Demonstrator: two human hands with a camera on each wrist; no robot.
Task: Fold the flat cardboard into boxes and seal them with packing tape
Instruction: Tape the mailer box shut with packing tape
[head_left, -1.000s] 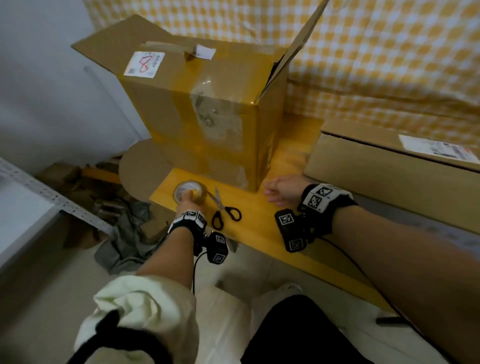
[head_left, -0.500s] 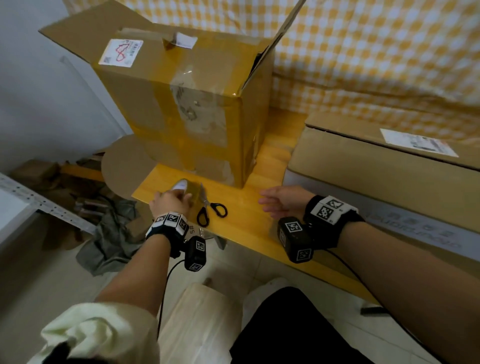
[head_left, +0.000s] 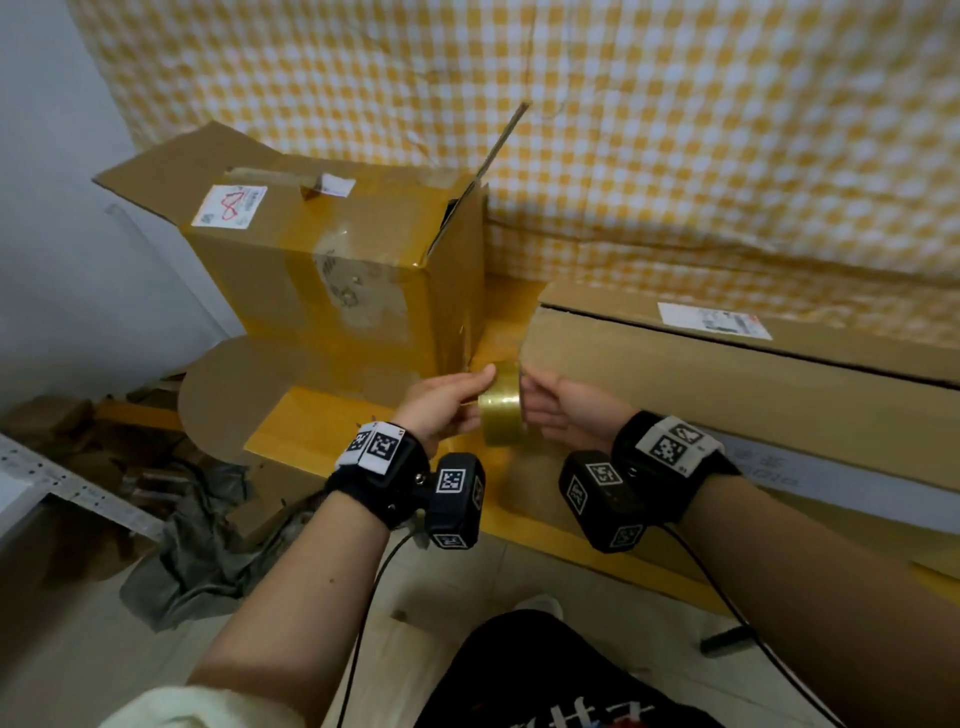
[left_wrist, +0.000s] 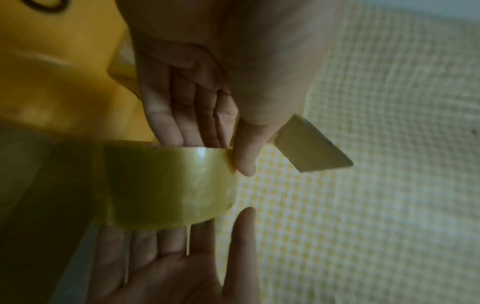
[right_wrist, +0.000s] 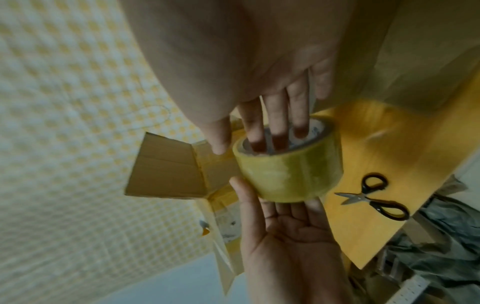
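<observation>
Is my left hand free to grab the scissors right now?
Probably not yet: the left hand grips the tape roll. The scissors lie uncovered on the table, so letting go should suffice.

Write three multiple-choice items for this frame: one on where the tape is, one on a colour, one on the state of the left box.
1. Where is the tape roll?
A. Lying on the table by the scissors
B. Held between both hands, above the table
C. Inside the left box

2. What colour are the scissors' handles?
A. Black
B. Red
C. Blue

3. The flaps of the left box are:
A. All folded shut
B. Cut off
C. Spread open

Answers:
1 B: the tape roll sits between the left hand and the right hand, clear of the table.
2 A: the right wrist view shows the scissors with black loops.
3 C: on the left box, one flap sticks up and another spreads out to the left.
</observation>
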